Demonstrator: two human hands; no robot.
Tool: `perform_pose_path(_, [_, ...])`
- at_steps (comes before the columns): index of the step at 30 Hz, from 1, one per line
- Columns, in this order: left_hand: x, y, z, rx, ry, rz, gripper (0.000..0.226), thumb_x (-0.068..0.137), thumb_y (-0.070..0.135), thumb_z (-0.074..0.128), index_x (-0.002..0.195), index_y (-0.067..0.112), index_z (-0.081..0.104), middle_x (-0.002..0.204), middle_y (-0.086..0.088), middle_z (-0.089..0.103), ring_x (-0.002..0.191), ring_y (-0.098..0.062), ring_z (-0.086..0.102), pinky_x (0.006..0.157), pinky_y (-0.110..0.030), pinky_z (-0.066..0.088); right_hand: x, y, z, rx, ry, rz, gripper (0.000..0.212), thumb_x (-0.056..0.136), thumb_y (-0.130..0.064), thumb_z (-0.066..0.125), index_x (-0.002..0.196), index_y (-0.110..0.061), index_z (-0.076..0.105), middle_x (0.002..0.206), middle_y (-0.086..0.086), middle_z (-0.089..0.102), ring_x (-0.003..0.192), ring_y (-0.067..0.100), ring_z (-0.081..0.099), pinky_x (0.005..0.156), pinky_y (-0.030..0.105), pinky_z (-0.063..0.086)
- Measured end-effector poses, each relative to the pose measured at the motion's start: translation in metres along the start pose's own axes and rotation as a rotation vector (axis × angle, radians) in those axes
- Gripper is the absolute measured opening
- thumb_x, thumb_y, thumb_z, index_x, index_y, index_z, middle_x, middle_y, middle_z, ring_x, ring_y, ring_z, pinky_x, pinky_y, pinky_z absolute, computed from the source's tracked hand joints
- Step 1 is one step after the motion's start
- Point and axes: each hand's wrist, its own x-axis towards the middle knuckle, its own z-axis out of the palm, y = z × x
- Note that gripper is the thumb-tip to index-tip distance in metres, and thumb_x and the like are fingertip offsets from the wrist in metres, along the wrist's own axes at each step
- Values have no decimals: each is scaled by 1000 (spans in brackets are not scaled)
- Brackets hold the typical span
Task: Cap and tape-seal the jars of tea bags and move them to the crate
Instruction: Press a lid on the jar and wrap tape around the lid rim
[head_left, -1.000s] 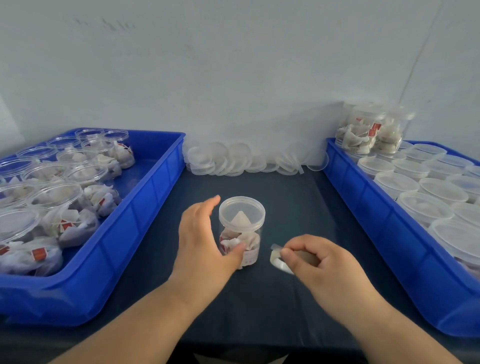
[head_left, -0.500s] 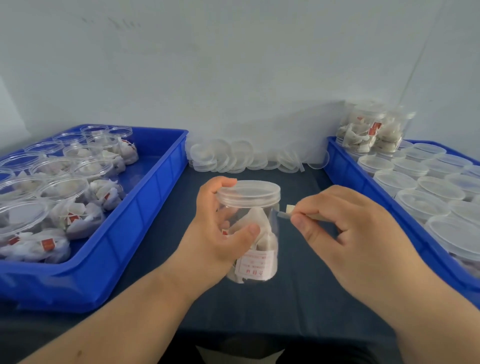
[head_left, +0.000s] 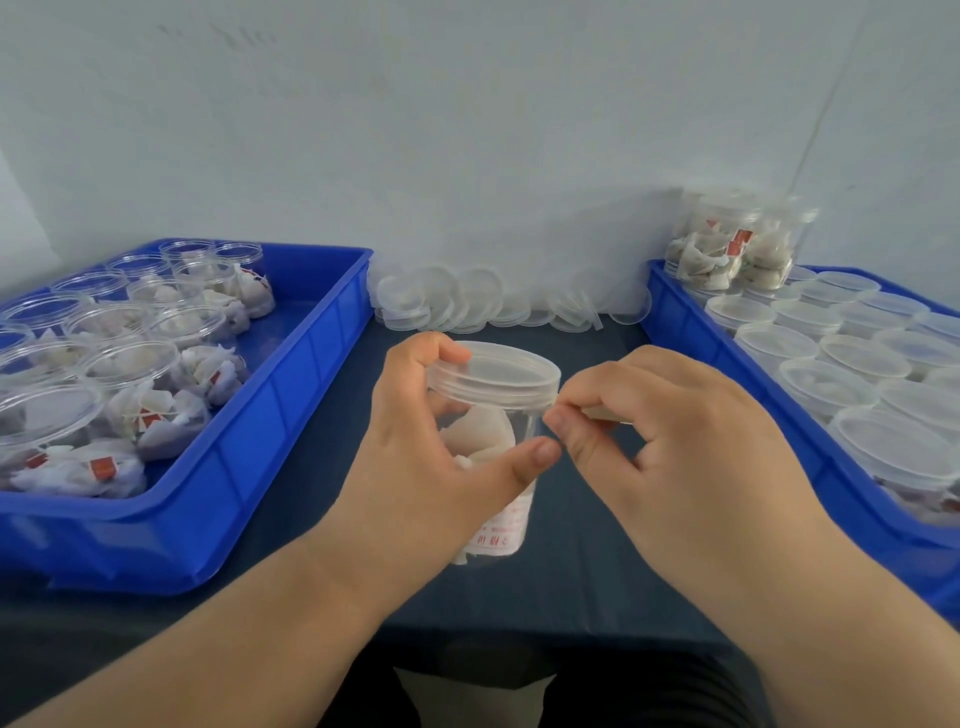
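The jar (head_left: 488, 421) looks like thin clear plastic with only a few tea bags (head_left: 480, 431) inside, so I'd judge it very light, fairly stiff, and smooth enough to slip or turn in the fingers. The wall would probably give if squeezed hard. The best place to hold it is round the body, below the lid (head_left: 493, 371), which leaves the seam free for taping. That is how it is held now.

The left hand (head_left: 415, 467) wraps the jar from about 8 o'clock, with the thumb across the front and the fingertips curling over the lid's far rim. The jar is tilted and held clear of the dark table (head_left: 571, 571).

The right hand (head_left: 675, 447) is at the jar's 3 o'clock. It pinches a small pale strip (head_left: 597, 413), which I take for tape, with its thumb and forefinger just beside the lid's edge. Whether the strip touches the plastic, I cannot tell.

The crate of open jars (head_left: 249, 467) is at 9 o'clock and the crate of capped jars (head_left: 691, 332) at 3 o'clock. Spare lids (head_left: 467, 306) are heaped at 12.
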Motion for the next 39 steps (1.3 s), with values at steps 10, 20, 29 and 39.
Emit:
perform_pose_path(10, [-7, 8, 1, 10, 68, 9, 76, 49, 82, 76, 111, 58, 38, 127, 11, 58, 111, -12, 67, 90, -40, 58, -2, -3, 4, 41, -49, 128, 31, 84, -58, 47, 86, -36, 68, 75, -14, 61, 70, 5, 59, 62, 29, 51])
perform_pose_path(20, [-3, 3, -2, -141, 10, -91, 45, 64, 68, 71, 99, 59, 45, 102, 18, 73, 88, -6, 74, 65, -19, 57, 3, 14, -10, 248, -232, 234, 43, 83, -58, 51, 124, -59, 38, 77, -21, 67, 69, -8, 60, 54, 9, 44])
perform_pose_path(29, [5, -13, 4, -410, 8, -321, 45, 63, 68, 72, 100, 49, 56, 97, 14, 71, 94, -20, 76, 67, -38, 62, -3, 25, 16, 117, 142, 8, 29, 92, -30, 65, 120, -31, 58, 76, -15, 61, 68, 4, 51, 69, 21, 41])
perform_pose_path(39, [6, -13, 5, -500, -45, -256, 29, 66, 62, 70, 87, 48, 58, 95, 9, 73, 93, -18, 76, 65, -25, 59, 4, 31, 43, 131, 216, 61, 26, 90, -27, 69, 115, -20, 65, 77, -14, 58, 70, 5, 49, 73, 35, 47])
